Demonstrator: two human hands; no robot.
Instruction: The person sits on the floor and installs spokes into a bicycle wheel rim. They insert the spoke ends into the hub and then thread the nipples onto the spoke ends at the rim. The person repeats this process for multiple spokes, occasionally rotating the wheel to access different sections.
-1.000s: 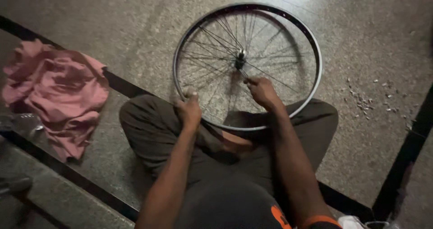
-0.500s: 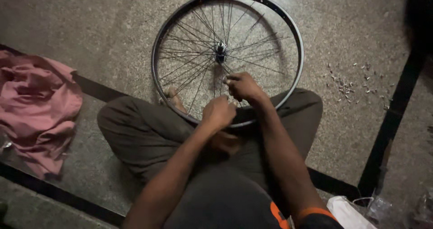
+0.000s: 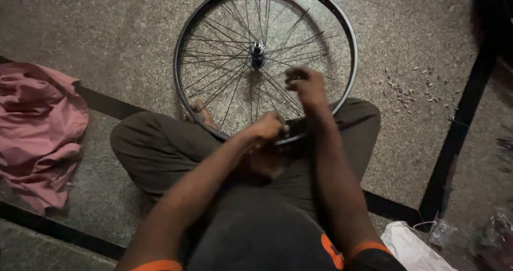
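Stone floor [image 3: 107, 30], hands on bicycle wheel [image 3: 342, 30]

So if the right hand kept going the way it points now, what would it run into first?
The right hand hovers over the bicycle wheel, fingers aimed up and left. Its first contact would likely be the spokes near the hub, though blur leaves the depth unclear.

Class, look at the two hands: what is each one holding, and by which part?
The left hand grips the bicycle wheel at its near rim. The right hand is among the spokes; motion blur hides any grip.
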